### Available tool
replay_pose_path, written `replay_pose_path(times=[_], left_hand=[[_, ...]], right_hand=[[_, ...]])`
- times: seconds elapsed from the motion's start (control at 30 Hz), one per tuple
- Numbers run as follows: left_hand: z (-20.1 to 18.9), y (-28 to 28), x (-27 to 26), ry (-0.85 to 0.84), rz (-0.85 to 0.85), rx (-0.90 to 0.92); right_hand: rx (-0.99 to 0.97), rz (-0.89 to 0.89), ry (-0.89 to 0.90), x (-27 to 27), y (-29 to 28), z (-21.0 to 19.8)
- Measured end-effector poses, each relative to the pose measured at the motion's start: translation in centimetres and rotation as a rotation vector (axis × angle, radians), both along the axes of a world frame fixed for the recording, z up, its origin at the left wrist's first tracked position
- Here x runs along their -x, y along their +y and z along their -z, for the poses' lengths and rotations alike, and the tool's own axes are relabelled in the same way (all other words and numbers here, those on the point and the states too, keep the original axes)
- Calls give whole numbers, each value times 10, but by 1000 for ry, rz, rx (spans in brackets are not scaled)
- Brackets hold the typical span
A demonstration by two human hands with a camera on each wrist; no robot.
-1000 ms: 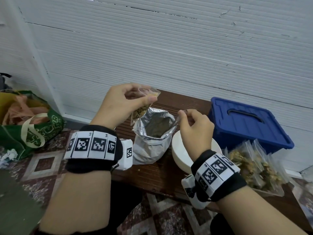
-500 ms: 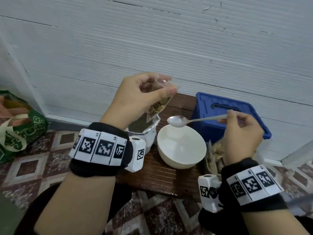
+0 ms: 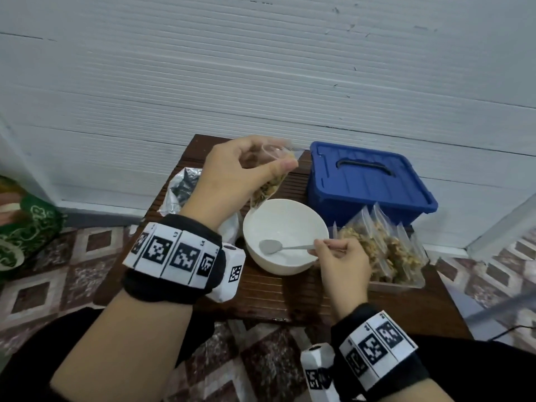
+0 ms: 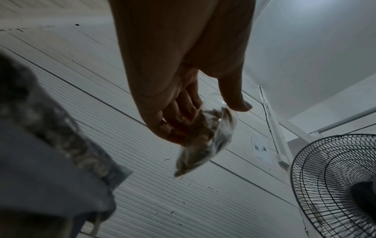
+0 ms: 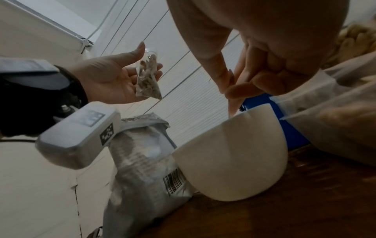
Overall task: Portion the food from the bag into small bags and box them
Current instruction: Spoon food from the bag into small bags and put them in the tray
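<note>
Small bag (image 3: 268,187) pinched in left hand (image 3: 237,175); right hand (image 3: 342,261) grips spoon (image 3: 285,247) in bowl (image 3: 285,219), beside blue box (image 3: 365,181).

Three views: one on my head, one on each wrist.

Head camera looked forward and down over both forearms at the low wooden table (image 3: 269,297) against the wall. Left wrist camera sat close under my left hand (image 4: 183,77), tilted up at wall, ceiling and a fan (image 4: 335,185). Right wrist camera looked low across the table, past my right hand (image 5: 270,53). It shared the white bowl (image 5: 234,154) and foil bag (image 5: 142,154) with the head view.
</note>
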State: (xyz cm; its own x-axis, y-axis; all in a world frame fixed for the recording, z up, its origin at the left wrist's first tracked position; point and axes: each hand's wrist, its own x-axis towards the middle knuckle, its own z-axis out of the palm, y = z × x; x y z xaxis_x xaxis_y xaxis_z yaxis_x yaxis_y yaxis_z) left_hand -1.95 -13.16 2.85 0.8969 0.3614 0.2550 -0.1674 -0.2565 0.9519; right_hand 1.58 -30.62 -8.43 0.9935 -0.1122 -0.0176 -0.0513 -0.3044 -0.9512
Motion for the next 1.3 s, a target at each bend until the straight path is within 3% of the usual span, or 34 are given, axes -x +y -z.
replay_pose_path(times=[0.53,0.7,0.87,1.07,1.3], left_hand=[[27,-30,-12,-2,131,-13],[34,-51,-15,13,203,-94],[42,-77,-20,25,291,-156],[55,-98,-25,43,404,-178],[59,-116,-31,60,483,-275]], right_hand=[[334,-111,-15,7,-23,-14],[99,-94,-125,-1,-43,-46],[-89,-157,-50,-3,-64,-84],[-39,-209,-51,-11,-84,-95],[-119,-270,20,-16,-108,-93]])
